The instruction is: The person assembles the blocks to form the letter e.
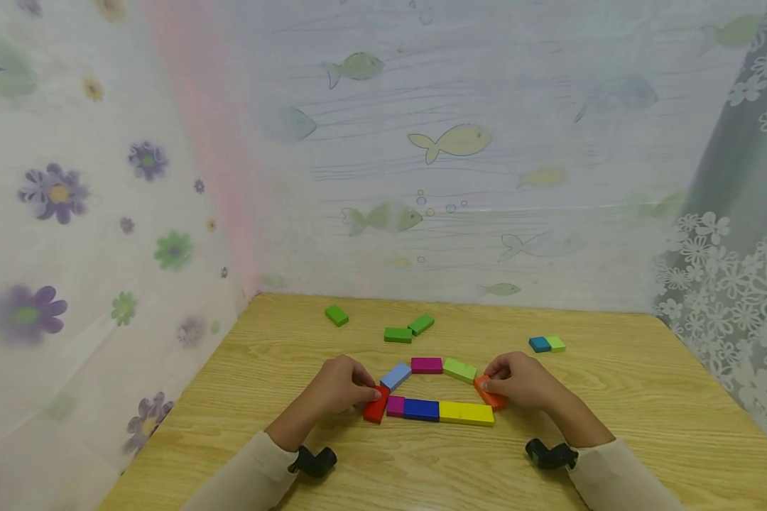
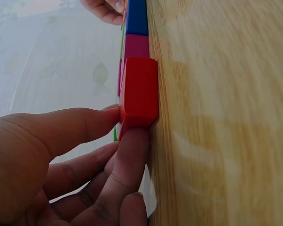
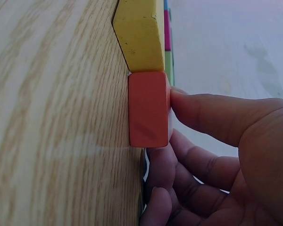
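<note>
My left hand pinches a red block on the table, thumb on its top and a finger at its outer side. Opposite, my right hand holds an orange block the same way. Between them a front row runs of a short magenta block, a blue block and a long yellow block. Behind it, a light blue block, a magenta block and a lime block form an arc from red to orange.
Three green blocks lie farther back: one block alone, a flat block touching a slanted block. A dark blue block and a lime piece sit at back right. Patterned curtains hang behind the table.
</note>
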